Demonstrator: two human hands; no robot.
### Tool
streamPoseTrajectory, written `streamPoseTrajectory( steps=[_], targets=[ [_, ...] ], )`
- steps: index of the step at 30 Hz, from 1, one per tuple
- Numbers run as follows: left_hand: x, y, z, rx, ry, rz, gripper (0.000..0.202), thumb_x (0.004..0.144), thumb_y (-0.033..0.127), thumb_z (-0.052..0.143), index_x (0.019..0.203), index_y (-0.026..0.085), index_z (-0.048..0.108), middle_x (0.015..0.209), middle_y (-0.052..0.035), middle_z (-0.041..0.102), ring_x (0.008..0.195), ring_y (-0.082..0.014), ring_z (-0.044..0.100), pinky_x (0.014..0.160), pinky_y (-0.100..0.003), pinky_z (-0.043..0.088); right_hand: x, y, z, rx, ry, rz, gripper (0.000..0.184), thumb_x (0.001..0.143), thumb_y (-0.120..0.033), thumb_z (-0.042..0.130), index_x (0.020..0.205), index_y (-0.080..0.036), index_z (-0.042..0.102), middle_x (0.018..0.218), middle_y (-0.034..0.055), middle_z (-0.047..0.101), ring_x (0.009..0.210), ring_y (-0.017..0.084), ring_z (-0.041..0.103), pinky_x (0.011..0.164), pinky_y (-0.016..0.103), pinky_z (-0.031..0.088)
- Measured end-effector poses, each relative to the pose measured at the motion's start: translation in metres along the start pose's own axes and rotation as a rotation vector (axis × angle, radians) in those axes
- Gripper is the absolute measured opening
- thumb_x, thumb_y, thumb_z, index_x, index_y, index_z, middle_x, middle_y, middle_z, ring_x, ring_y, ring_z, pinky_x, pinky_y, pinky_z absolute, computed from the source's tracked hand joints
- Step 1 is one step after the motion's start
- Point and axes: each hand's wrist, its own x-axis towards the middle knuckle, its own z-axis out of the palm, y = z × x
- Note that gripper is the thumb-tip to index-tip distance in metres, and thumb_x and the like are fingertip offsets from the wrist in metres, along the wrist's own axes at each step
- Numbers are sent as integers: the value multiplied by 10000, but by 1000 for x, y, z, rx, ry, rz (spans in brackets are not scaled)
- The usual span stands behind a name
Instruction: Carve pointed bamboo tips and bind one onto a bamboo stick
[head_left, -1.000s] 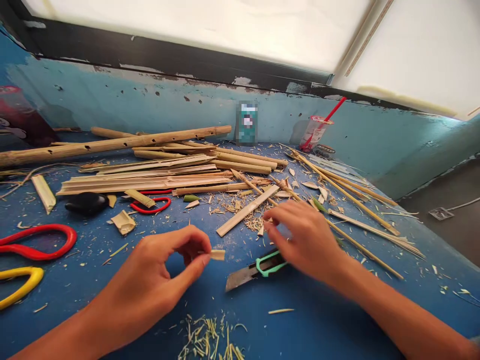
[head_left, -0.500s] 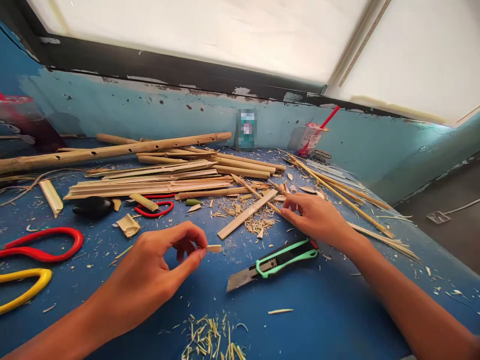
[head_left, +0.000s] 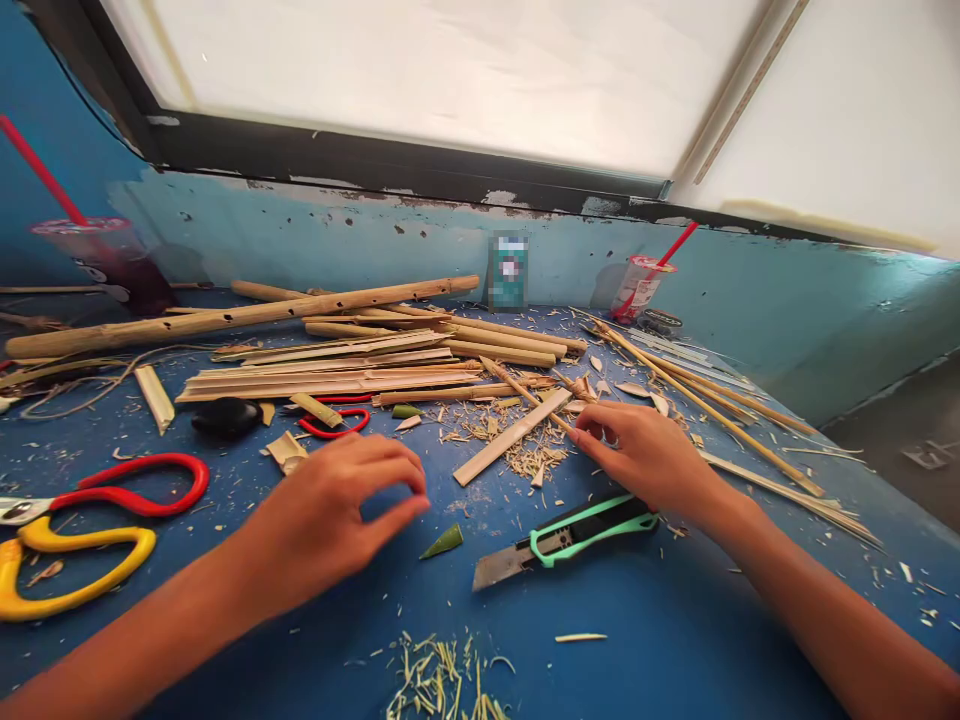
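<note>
My left hand hovers low over the blue table, its fingers loosely curled and apart with nothing in them. A small greenish bamboo chip lies just right of its thumb. My right hand rests on the table with its fingertips pinched on the near end of a thin bamboo stick. A flat bamboo slat lies beside those fingertips. A green and black utility knife with its blade out lies under my right wrist.
Split bamboo strips and a long pole with holes are piled at the back. Red-handled scissors and yellow-handled scissors lie at left. Cups with red straws and a teal can stand by the wall. Shavings litter the front.
My left hand has let go of the small bamboo piece, which now lies on the table. My right hand left the knife and moved to the thin stick. The camera shifted left.
</note>
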Motion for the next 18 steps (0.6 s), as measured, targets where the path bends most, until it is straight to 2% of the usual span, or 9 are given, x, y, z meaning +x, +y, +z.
streamPoseTrajectory(
  steps=[2, 4, 5, 8, 11, 15, 18],
  targets=[
    [4, -23, -14, 200, 70, -57, 303, 1052, 445, 558, 1130, 285, 803, 1228, -64, 809, 1128, -310, 745, 1042, -468, 552, -1, -2, 1, 1, 1, -4, 296, 1064, -430, 552, 905, -245, 720, 922, 30, 774, 816, 205, 679, 678, 307, 377],
    [6, -45, -29, 356, 148, -118, 373, 1045, 384, 478, 1181, 245, 796, 1268, -91, 803, 1120, -350, 751, 997, -500, 570, -1, -4, 1, -1, 2, -5, 294, 1067, -433, 549, 911, -252, 721, 927, 22, 775, 821, 202, 680, 684, 307, 381],
    [6, -53, -36, 379, 163, -148, 385, 1050, 351, 463, 1228, 234, 783, 1304, -87, 793, 1160, -350, 743, 1007, -485, 571, -1, -5, 1, -5, 3, -4, 299, 1069, -437, 544, 911, -254, 721, 928, 19, 774, 821, 200, 679, 685, 307, 382],
    [4, -66, -48, 447, 217, -215, 422, 1043, 296, 426, 1284, 229, 766, 1300, 16, 771, 1192, -290, 726, 1007, -380, 558, 0, -2, 1, -36, 19, 19, 325, 1072, -462, 529, 916, -260, 730, 937, 22, 773, 816, 200, 676, 683, 312, 377],
    [1, -67, -45, 472, 251, -234, 408, 1025, 309, 452, 1264, 239, 775, 1265, 90, 747, 1146, -234, 718, 1005, -316, 545, 4, 11, -1, -119, 67, 109, 320, 1065, -415, 496, 952, -251, 746, 981, 58, 776, 842, 228, 673, 663, 327, 335],
    [3, -67, -26, 402, 230, -137, 395, 1012, 438, 542, 1259, 244, 782, 1333, 51, 748, 1175, -267, 733, 1082, -366, 562, 11, 40, -7, -226, 93, 232, 279, 1023, -328, 501, 1031, -215, 756, 1065, 111, 775, 908, 257, 678, 654, 337, 310],
    [5, -63, -18, 377, 171, -74, 383, 1025, 431, 558, 1297, 254, 762, 1380, 31, 743, 1233, -279, 726, 1148, -382, 540, 15, 55, -13, -237, 65, 273, 260, 995, -344, 547, 1033, -214, 770, 1066, 107, 783, 910, 247, 683, 651, 327, 331]
  ],
)
